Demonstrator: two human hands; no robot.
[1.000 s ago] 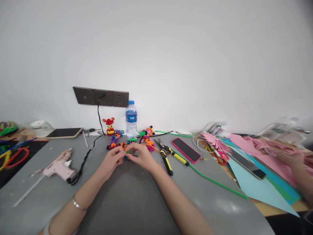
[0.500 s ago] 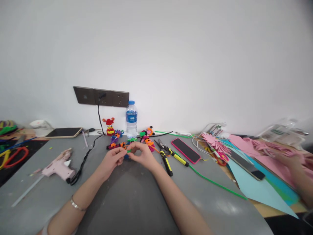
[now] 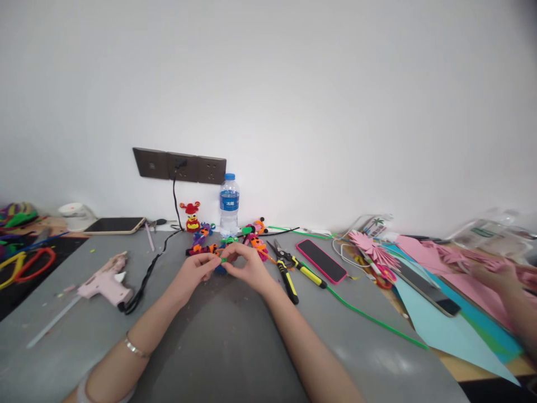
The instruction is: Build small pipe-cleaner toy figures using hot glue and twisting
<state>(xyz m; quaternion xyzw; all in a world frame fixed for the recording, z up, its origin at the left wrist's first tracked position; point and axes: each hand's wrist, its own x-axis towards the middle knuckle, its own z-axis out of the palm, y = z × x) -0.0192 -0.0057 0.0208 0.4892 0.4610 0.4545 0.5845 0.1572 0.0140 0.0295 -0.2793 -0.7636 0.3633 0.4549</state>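
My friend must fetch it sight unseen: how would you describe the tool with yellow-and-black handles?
On the grey table, look to the right of the right hand. The tool lies between that hand and the pink-edged phone. Unlike the flat phone, it has two handles spread in a V.

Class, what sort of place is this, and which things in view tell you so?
Probably a craft workspace, perhaps a shared one. A pink glue gun and a hand tool with yellow-and-black handles lie on the grey tabletop, and pale blue paper lies off to the right.
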